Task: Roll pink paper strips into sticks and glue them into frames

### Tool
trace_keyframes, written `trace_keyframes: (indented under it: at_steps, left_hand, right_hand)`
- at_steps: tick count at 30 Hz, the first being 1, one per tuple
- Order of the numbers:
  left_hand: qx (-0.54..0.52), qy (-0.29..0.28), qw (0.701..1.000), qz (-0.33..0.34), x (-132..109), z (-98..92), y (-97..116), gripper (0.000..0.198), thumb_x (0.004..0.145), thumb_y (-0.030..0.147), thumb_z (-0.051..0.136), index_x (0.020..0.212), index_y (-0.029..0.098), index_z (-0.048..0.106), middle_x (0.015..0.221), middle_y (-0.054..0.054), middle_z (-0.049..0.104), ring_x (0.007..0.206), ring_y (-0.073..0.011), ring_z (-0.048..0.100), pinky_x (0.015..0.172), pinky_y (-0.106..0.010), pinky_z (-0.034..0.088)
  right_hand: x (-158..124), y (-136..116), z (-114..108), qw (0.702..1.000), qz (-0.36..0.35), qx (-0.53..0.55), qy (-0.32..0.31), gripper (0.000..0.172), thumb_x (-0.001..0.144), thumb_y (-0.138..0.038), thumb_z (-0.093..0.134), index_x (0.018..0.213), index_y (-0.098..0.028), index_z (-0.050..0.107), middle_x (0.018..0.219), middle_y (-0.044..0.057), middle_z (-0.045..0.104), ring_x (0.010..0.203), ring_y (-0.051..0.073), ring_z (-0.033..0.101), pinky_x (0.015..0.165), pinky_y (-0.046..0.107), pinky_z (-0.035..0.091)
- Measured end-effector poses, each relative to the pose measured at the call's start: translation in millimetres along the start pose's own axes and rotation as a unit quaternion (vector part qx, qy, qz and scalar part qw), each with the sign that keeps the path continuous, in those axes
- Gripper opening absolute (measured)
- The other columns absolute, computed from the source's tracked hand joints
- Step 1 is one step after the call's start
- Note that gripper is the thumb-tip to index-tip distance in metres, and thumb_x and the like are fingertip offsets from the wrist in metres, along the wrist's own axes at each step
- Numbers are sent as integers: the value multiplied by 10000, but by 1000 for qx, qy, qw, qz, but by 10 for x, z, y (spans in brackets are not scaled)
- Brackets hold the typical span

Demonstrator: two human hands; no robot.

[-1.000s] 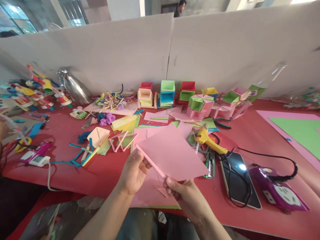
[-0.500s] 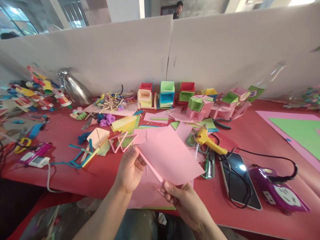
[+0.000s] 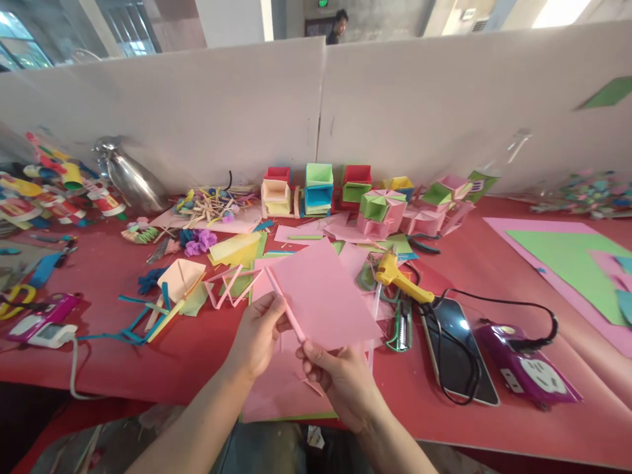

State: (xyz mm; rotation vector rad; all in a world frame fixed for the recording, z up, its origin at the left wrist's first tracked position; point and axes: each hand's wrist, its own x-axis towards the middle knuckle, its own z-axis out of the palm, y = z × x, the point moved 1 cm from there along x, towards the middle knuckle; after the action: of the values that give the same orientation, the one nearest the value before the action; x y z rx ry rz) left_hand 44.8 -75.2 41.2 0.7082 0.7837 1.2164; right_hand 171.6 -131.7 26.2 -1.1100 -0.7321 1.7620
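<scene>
A sheet of pink paper [image 3: 326, 296] is held up in front of me, its left edge rolled into a narrow tube. My left hand [image 3: 264, 329] pinches that rolled edge partway along, thumb on top. At the near end of the roll, my right hand [image 3: 340, 378] grips it between thumb and fingers; some fingertips are hidden beneath the paper. Under both hands lies more pink paper [image 3: 271, 392] on the red table [image 3: 192, 359]. Left of the sheet is a zigzag frame of pink paper strips [image 3: 232, 286].
A yellow glue gun [image 3: 402, 280], a green utility knife [image 3: 401, 326], a phone [image 3: 461, 349] and a purple power strip [image 3: 530, 368] lie to the right. Folded paper boxes [image 3: 318, 191] stand at the back. Blue strips [image 3: 133, 329] and a steel jug [image 3: 131, 174] are leftward.
My left hand has moved slightly down the rolled edge, nearer the right hand, leaving the far end of the tube exposed. The view has shifted a little to the right.
</scene>
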Motion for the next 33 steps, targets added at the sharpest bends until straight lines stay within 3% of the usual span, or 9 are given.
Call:
trace_keyframes:
  at_steps: [4,6,9,11,13,17,23,29,33]
  left_hand:
    - [-10,66,998,4,357,-125,180,246,608,307,749,670,154,565,604,42,599,552,-85,581,542,-191,471]
    - [-2,65,998,-24,559,-173,240,247,588,280,756,684,149,571,617,30,627,544,-94,593,537,-197,476]
    - [4,56,997,-43,800,-217,227,209,599,236,743,687,136,582,599,14,640,519,-105,600,517,-205,479]
    - [-1,51,997,-50,896,-236,163,180,622,216,726,712,132,595,635,-1,661,543,-112,616,520,-207,490]
    - [-15,51,997,-51,941,-261,88,142,656,195,700,740,136,602,693,-8,681,590,-112,635,542,-203,508]
    - [-44,59,996,-51,936,-348,-17,86,713,129,647,784,155,606,722,7,692,624,-91,647,552,-171,522]
    - [-77,53,993,-71,905,-418,-47,73,774,93,586,819,137,621,763,-31,704,660,-116,666,559,-192,548]
    - [-76,88,991,-61,895,-413,-19,78,746,106,618,814,145,614,751,-15,698,649,-110,659,566,-200,544]
    - [-34,55,996,-53,874,-380,-34,159,667,231,716,713,152,586,677,17,671,622,-102,638,570,-195,521]
  right_hand:
    - [90,-304,-241,979,-102,-177,27,218,763,-413,588,814,-219,676,765,51,663,660,174,581,626,308,469]
    - [162,-589,-502,866,-203,-430,155,260,808,-412,492,928,-239,646,787,53,678,699,202,610,629,325,481]
    - [257,-1031,-936,784,-221,-516,264,255,783,-340,489,942,-209,639,940,85,662,775,226,600,686,354,443]
    - [262,-1258,-1168,708,-189,-598,325,205,739,-275,497,853,-217,658,931,73,660,752,218,584,631,323,404]
    - [209,-1367,-1316,673,-160,-634,346,166,716,-234,501,753,-211,662,830,73,668,691,209,575,569,296,361]
    - [43,-1240,-1380,642,-92,-673,355,205,718,-318,537,554,-217,606,527,37,594,508,186,528,464,262,273]
    - [69,-952,-1197,631,-61,-708,311,216,798,-333,445,706,-251,623,676,-14,654,583,146,582,483,218,320]
    - [285,-981,-1072,609,-124,-723,302,195,818,-247,432,761,-218,617,793,15,667,697,166,609,524,229,343]
    - [418,-995,-972,612,-149,-722,287,182,801,-234,461,740,-199,629,778,52,656,681,190,604,502,249,328]
